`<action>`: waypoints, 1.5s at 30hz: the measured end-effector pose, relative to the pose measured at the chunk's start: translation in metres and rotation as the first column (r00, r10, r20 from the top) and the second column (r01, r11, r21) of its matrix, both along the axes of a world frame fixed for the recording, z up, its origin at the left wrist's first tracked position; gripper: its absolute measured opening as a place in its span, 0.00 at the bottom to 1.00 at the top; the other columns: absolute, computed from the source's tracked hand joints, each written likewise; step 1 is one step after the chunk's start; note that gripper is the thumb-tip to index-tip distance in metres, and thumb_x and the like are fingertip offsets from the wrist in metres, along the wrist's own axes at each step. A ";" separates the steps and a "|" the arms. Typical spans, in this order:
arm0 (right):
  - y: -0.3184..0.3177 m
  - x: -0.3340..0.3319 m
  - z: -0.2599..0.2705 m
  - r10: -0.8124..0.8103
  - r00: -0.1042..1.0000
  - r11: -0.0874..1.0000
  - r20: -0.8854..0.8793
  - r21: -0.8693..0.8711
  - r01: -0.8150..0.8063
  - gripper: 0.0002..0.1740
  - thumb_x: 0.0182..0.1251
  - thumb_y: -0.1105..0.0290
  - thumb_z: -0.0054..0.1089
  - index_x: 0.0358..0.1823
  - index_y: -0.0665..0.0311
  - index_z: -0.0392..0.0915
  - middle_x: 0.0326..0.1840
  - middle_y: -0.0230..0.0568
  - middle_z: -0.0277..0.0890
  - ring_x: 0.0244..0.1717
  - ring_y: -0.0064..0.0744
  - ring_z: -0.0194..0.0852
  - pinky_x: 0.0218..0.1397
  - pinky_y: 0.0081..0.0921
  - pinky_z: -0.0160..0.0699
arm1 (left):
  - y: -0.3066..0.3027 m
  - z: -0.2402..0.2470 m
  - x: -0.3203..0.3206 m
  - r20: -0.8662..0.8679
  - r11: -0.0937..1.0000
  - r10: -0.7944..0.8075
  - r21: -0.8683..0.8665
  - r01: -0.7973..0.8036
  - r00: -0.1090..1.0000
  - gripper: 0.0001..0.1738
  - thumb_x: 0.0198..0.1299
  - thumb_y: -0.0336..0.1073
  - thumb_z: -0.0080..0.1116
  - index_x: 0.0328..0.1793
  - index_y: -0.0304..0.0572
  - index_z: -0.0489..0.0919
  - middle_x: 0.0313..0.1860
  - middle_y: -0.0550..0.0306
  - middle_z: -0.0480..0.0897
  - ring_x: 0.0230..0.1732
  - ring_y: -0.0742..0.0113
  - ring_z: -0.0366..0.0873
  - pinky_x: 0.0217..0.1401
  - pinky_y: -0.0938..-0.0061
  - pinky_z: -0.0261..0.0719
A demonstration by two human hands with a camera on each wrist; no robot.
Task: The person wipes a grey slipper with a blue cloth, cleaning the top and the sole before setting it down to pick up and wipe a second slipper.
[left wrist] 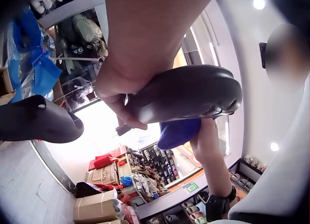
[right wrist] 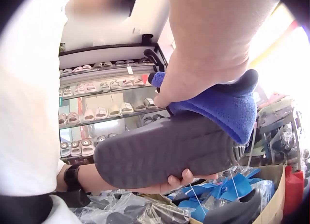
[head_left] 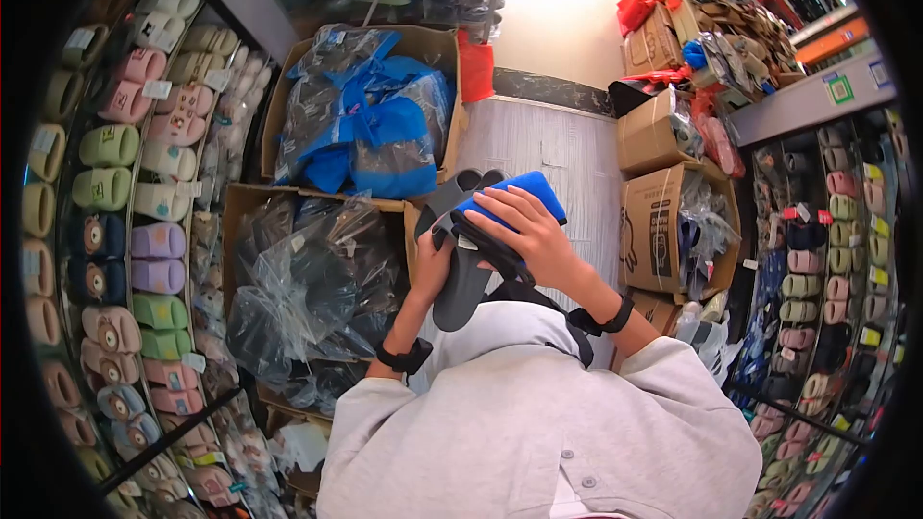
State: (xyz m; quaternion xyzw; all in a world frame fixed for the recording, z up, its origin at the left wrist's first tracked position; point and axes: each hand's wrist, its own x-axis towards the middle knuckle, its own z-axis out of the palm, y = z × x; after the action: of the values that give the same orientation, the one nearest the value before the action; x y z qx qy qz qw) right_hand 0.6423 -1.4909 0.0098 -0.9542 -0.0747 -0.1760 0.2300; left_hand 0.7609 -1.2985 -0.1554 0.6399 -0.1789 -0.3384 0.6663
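My left hand grips a dark grey slide slipper, its fingertips showing under the sole's edge in the right wrist view. A second dark slipper sticks out beyond that hand, toe hole visible. My right hand lies over the slipper and holds a fuzzy blue cloth, fingers spread across it and thumb along its edge. Black strap-like material hangs below the right palm. In the left wrist view, the cloth shows below the slipper's rounded end.
Open cartons of plastic-wrapped goods stand ahead left, one with blue bags, one with dark items. More cartons line the right of the grey floor. Slipper racks rise on both sides.
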 end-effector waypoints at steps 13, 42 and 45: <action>-0.036 0.050 -0.012 0.128 0.991 0.991 -0.048 0.053 -0.126 0.40 0.72 0.49 0.74 0.82 0.55 0.75 0.83 0.47 0.73 0.84 0.52 0.69 0.89 0.53 0.63 | -0.012 0.012 0.023 -0.013 0.997 0.083 -0.003 -0.083 0.996 0.21 0.79 0.34 0.56 0.72 0.31 0.82 0.58 0.52 0.90 0.59 0.68 0.84 0.65 0.69 0.80; -0.116 0.236 -0.003 0.956 0.127 0.164 0.264 -0.124 -0.979 0.30 0.73 0.59 0.66 0.75 0.54 0.82 0.80 0.43 0.79 0.79 0.44 0.78 0.83 0.43 0.72 | -0.105 0.040 0.030 0.006 0.571 0.821 0.027 -0.821 0.571 0.24 0.81 0.36 0.58 0.77 0.29 0.77 0.70 0.44 0.85 0.72 0.62 0.81 0.76 0.65 0.76; -0.114 0.256 -0.001 0.949 0.136 0.139 0.286 0.007 -0.990 0.33 0.72 0.54 0.71 0.76 0.55 0.82 0.80 0.44 0.79 0.79 0.46 0.79 0.83 0.45 0.72 | -0.106 0.069 0.018 0.083 0.423 0.902 0.019 -0.906 0.423 0.25 0.82 0.36 0.58 0.78 0.28 0.77 0.70 0.43 0.85 0.73 0.62 0.81 0.77 0.65 0.76</action>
State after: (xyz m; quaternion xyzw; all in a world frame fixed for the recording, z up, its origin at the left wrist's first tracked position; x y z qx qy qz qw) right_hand 0.8982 -1.6052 0.0088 -0.6234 -0.6822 -0.0913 0.3710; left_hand 0.7794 -1.4043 -0.0863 0.6656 0.1829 0.0857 0.7185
